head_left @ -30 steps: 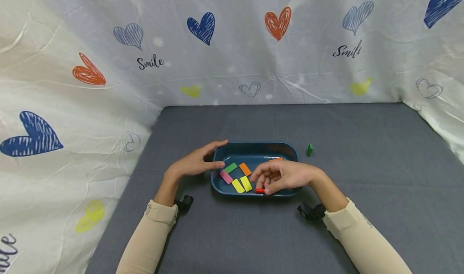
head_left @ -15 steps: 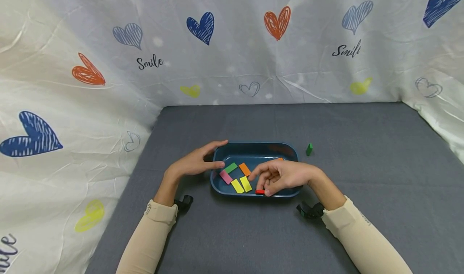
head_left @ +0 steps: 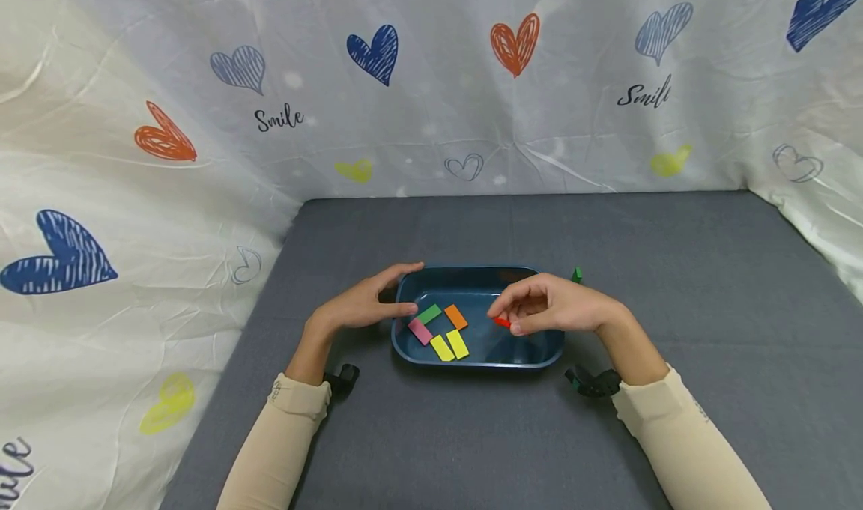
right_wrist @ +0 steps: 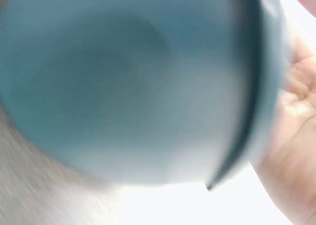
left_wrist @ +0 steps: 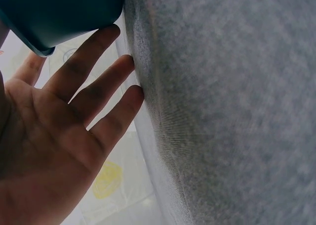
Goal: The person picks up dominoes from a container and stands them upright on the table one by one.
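A blue rectangular tray (head_left: 472, 365) lies on the table with several small coloured blocks in it. My right hand (head_left: 559, 305) pinches a red block (head_left: 502, 322) between thumb and fingers over the tray's right half. At the tray's left end, my left hand (head_left: 364, 300) rests with its thumb at the rim and its index finger along the far corner. The left wrist view shows the fingers (left_wrist: 98, 94) spread and fairly straight against the tray's outer wall (left_wrist: 74, 10). In the right wrist view, the blurred tray (right_wrist: 123, 96) covers most of the right hand (right_wrist: 296, 121).
Inside the tray's left half lie a green block (head_left: 428, 314), a pink block (head_left: 420, 332), an orange block (head_left: 456, 317) and yellow blocks (head_left: 442, 347). Another green block (head_left: 577, 275) stands on the grey tablecloth (head_left: 472, 435), partly behind my right hand. A heart-printed curtain (head_left: 431, 113) hangs behind.
My right hand has lifted the red block from the tray's near side, moving it up and slightly right. It now hides part of the standing green block. The left hand has stayed still.
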The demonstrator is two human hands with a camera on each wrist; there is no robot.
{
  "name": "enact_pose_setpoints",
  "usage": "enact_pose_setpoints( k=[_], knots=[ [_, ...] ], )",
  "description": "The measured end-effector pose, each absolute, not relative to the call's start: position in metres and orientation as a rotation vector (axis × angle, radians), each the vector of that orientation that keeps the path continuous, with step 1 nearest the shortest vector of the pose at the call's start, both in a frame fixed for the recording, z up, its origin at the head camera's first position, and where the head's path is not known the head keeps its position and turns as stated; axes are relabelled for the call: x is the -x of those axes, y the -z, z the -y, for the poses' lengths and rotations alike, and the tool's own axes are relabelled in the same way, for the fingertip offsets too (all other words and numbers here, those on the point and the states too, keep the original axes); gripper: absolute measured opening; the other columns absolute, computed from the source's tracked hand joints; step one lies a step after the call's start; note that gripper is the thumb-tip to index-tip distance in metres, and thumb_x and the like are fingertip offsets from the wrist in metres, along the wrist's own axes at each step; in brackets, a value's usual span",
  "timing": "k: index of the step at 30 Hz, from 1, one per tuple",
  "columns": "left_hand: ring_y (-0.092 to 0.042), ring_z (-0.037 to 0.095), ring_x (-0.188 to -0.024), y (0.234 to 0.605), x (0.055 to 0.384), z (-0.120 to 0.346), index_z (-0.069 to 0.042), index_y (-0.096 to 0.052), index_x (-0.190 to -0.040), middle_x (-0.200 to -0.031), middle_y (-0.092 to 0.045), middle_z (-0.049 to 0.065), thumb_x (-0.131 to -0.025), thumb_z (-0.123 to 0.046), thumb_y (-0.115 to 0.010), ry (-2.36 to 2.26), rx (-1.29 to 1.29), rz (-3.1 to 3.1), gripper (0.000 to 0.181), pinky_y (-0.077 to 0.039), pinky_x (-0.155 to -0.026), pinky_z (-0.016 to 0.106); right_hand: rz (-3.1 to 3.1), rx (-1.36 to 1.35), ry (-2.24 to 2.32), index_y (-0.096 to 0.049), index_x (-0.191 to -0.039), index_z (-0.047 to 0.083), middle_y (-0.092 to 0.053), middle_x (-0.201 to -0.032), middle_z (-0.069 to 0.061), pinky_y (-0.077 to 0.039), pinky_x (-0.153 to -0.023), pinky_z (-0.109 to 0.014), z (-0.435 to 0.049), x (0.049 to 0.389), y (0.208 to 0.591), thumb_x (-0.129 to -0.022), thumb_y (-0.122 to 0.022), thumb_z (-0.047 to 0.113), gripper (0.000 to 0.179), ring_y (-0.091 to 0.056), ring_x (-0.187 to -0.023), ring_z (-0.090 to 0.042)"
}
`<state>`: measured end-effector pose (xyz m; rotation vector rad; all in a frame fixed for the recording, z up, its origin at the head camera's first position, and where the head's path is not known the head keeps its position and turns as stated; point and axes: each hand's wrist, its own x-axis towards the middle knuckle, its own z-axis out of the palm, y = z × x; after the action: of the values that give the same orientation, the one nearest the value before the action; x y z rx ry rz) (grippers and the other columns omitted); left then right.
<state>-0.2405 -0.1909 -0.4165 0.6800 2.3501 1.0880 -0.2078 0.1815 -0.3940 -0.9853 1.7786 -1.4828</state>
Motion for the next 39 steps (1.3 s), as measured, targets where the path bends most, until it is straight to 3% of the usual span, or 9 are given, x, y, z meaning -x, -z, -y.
enact_pose_setpoints(
  k=[8, 17, 31, 39],
  knots=[
    [-0.049, 0.030, -0.140, 0.416, 0.241, 0.190, -0.041, -0.029, -0.158, -0.159, -0.041, 0.004, -0.094, -0.043, -0.073, -1.084, -0.646, -2.344, 0.078, -0.044, -0.112, 0.055, -2.006, 0.830, 1.655, -0.062, -0.127, -0.007, -0.072, -0.114, 0.001, -0.060, -0.081, -0.029, -0.229, 0.216, 0.383, -0.096, -0.067, -0.001, 0.032, -0.068, -0.093, -0.018],
    [-0.043, 0.033, -0.145, 0.416, 0.242, 0.190, -0.044, -0.030, -0.157, -0.163, -0.035, 0.001, -0.093, -0.045, -0.073, -1.081, -0.636, -2.363, 0.077, -0.041, -0.114, 0.057, -2.076, 0.790, 1.972, -0.064, -0.124, -0.003, -0.075, -0.114, -0.001, -0.056, -0.081, -0.023, -0.277, 0.219, 0.382, -0.096, -0.057, -0.012, 0.030, -0.070, -0.099, -0.010],
    [-0.043, 0.032, -0.146, 0.418, 0.241, 0.191, -0.044, -0.030, -0.157, -0.163, -0.035, 0.000, -0.093, -0.045, -0.073, -1.091, -0.630, -2.348, 0.076, -0.041, -0.115, 0.057, -2.235, 0.529, 2.144, -0.065, -0.124, -0.003, -0.074, -0.107, 0.005, -0.055, -0.082, -0.019, -0.293, 0.223, 0.401, -0.096, -0.064, -0.006, 0.029, -0.069, -0.095, -0.008],
    [-0.044, 0.032, -0.145, 0.416, 0.241, 0.191, -0.042, -0.030, -0.157, -0.162, -0.036, 0.001, -0.094, -0.043, -0.073, -1.091, -0.639, -2.341, 0.076, -0.041, -0.115, 0.057, -2.467, 0.307, 1.941, -0.062, -0.127, -0.005, -0.072, -0.102, 0.013, -0.055, -0.080, -0.022, -0.300, 0.226, 0.420, -0.097, -0.068, 0.004, 0.032, -0.066, -0.093, -0.008]
  ],
)
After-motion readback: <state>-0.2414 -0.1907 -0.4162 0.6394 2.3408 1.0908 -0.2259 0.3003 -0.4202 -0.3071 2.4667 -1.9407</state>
